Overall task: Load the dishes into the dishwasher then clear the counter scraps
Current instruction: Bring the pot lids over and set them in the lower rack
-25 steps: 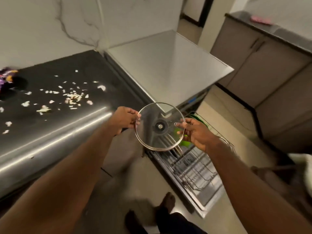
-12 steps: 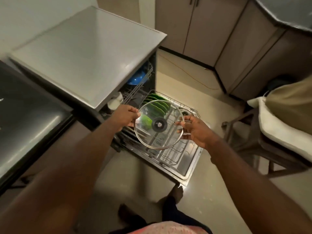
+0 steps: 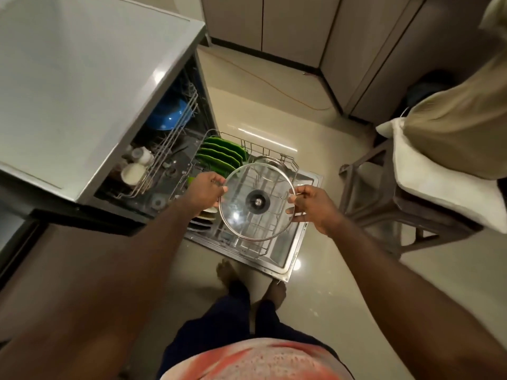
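A round glass pot lid [image 3: 241,215] with a metal rim and dark centre knob hangs flat above the pulled-out lower rack [image 3: 274,242] of the open dishwasher [image 3: 109,78]. My left hand [image 3: 204,192] pinches its left rim and my right hand [image 3: 310,205] pinches its right rim. Green plates [image 3: 222,156] stand in a row at the rack's far left. A steel pot [image 3: 271,161] sits behind the lid. A blue bowl [image 3: 170,116] and white cups [image 3: 133,171] sit in the upper rack.
The dishwasher door [image 3: 299,256] lies open on the floor just beyond my bare feet [image 3: 247,281]. A chair with a white cushion [image 3: 428,182] stands to the right. Beige cabinets [image 3: 301,28] line the back. The counter edge [image 3: 16,234] is at far left.
The view has swung from the scrap-strewn counter over to the dishwasher. The lid, held in both hands throughout, now sits lower and directly over the lower rack.
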